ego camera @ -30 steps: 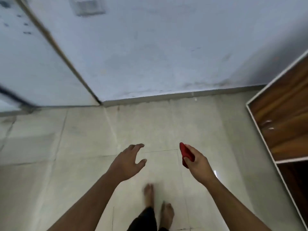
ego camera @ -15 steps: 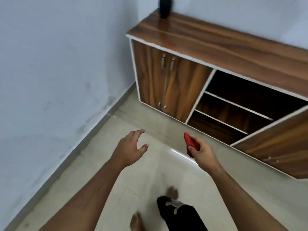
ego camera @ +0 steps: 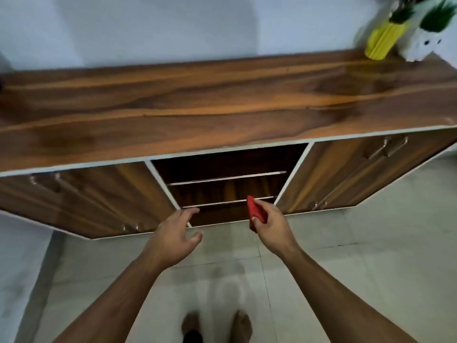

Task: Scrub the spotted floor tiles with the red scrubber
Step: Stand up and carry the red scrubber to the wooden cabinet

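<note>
Now we have turned from the wall corner to face the wooden cabinet (ego camera: 197, 100) squarely, right hand (ego camera: 272, 226) still pinching the red scrubber (ego camera: 256, 212), left hand (ego camera: 175, 236) released, floor tiles (ego camera: 346, 268) unscrubbed

This looks like a room in a home: a low wooden cabinet (ego camera: 222, 100) against a plain wall (ego camera: 173, 26), potted plants (ego camera: 385, 33) on top, pale floor tiles (ego camera: 358, 256).
</note>
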